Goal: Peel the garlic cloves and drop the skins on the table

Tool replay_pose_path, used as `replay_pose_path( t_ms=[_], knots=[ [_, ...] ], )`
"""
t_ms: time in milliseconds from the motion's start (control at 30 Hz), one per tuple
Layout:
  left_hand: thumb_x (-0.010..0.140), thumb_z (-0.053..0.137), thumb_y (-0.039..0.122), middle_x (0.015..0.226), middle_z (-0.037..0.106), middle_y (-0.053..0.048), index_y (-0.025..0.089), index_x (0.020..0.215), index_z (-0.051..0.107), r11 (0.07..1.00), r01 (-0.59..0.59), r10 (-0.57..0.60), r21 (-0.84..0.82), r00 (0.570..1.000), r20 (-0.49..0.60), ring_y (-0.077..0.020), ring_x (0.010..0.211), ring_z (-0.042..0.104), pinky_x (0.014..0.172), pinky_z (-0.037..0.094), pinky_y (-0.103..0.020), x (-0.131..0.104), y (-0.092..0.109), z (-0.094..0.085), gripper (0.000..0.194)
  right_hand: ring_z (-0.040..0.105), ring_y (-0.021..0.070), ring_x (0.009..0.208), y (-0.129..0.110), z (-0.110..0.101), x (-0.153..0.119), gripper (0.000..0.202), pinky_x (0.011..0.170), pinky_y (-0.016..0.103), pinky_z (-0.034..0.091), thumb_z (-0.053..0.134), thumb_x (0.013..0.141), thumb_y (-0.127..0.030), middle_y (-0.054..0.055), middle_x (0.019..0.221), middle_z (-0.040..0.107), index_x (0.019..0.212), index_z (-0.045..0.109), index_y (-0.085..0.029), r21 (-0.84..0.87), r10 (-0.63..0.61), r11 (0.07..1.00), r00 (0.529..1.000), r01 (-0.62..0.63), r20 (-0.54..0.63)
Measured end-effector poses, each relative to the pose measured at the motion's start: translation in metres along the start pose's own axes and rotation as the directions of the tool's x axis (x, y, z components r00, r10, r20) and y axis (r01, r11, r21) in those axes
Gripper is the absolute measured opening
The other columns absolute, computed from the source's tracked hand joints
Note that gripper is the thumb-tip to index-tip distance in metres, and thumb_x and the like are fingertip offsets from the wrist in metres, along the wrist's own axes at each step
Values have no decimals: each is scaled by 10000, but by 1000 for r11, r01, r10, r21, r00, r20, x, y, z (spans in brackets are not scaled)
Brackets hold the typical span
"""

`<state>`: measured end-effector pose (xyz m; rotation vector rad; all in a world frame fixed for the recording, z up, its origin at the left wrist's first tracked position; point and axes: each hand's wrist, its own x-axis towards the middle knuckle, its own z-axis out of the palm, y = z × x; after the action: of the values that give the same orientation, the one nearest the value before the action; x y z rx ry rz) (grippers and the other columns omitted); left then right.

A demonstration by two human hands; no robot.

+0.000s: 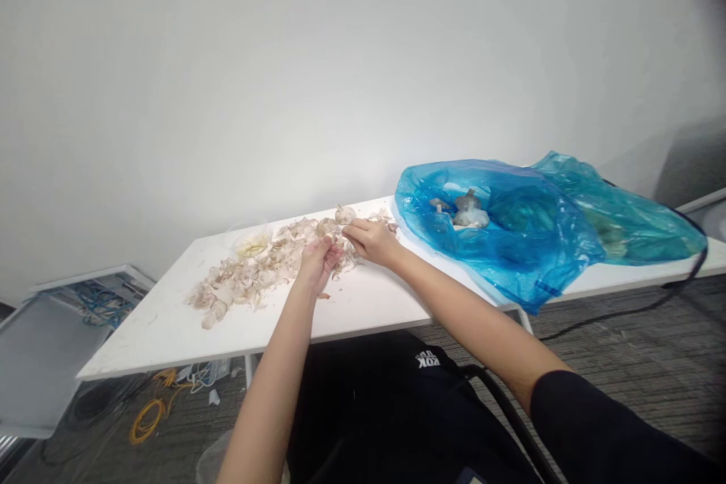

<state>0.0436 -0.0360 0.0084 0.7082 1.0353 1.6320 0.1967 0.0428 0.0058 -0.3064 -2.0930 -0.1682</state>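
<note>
My left hand [319,263] is closed with thumb and fingers pinched together, holding what looks like a small garlic clove, mostly hidden by the fingers. Right beside it, the fingertips of my right hand [371,240] pinch at the same small piece. Both hands hover over the near edge of a spread heap of papery garlic skins [255,272]. Just beyond the right fingers sits a whole garlic bulb [345,214]. At the back left of the heap stands a clear bowl [250,242] with pale yellowish cloves in it.
On the white table [153,325], a blue plastic bag [544,242] lies open to the right, bulbs [470,210] inside. A greenish bag [640,223] lies beyond it. A grey bin [51,363] with cables stands left; a yellow cable [146,423] lies on the floor.
</note>
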Motion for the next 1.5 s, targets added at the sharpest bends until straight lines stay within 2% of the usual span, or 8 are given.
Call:
replay_pose_path(
  t_ms=[467, 667, 867, 1033, 1200, 1500],
  knots=[
    [670, 813, 335, 551, 590, 21, 102, 771, 596, 1000, 12, -12, -16, 1000, -6, -74, 517, 621, 507, 517, -121, -4, 2, 4, 333, 572, 124, 767, -2, -3, 0, 245, 668, 220, 423, 425, 971, -272, 52, 845, 613, 991, 650, -177, 32, 41, 999, 997, -43, 58],
    [679, 803, 331, 567, 580, 27, 118, 760, 572, 1000, 7, -7, 21, 1000, -8, -72, 533, 619, 520, 511, -124, -3, 2, 3, 325, 582, 122, 761, -2, -4, 1, 239, 655, 213, 422, 422, 975, -257, 54, 862, 626, 997, 645, -174, 18, 34, 999, 999, -34, 34],
    [628, 832, 291, 592, 589, 32, 140, 745, 544, 999, -18, 19, 50, 1000, -11, -74, 589, 637, 575, 521, -134, -4, 0, 2, 347, 591, 129, 769, -3, -7, 2, 210, 659, 219, 428, 436, 968, -250, 63, 879, 627, 984, 631, -173, 21, 117, 993, 993, -116, -15],
    [570, 856, 239, 637, 616, 37, 152, 773, 534, 996, -60, 59, 62, 998, 21, -81, 617, 651, 623, 540, -163, -3, -3, 0, 391, 593, 135, 796, -3, -8, 1, 191, 680, 225, 439, 468, 942, -253, 57, 876, 626, 979, 641, -182, 75, 61, 995, 998, -63, 34],
    [540, 865, 232, 648, 620, 46, 154, 785, 554, 993, -100, 97, 56, 993, 60, -76, 612, 645, 629, 542, -173, -4, -4, 1, 403, 589, 136, 784, -3, -6, 0, 208, 673, 226, 442, 463, 931, -259, 61, 860, 634, 925, 652, -172, 75, 65, 995, 997, -67, 40],
    [520, 867, 216, 679, 624, 45, 153, 806, 577, 993, -100, 96, 67, 993, 65, -73, 619, 635, 649, 547, -187, -8, -1, 6, 412, 574, 134, 764, -1, -7, 2, 187, 687, 234, 442, 466, 930, -231, 57, 829, 629, 879, 635, -168, 162, 45, 985, 997, -55, 63]
  ],
)
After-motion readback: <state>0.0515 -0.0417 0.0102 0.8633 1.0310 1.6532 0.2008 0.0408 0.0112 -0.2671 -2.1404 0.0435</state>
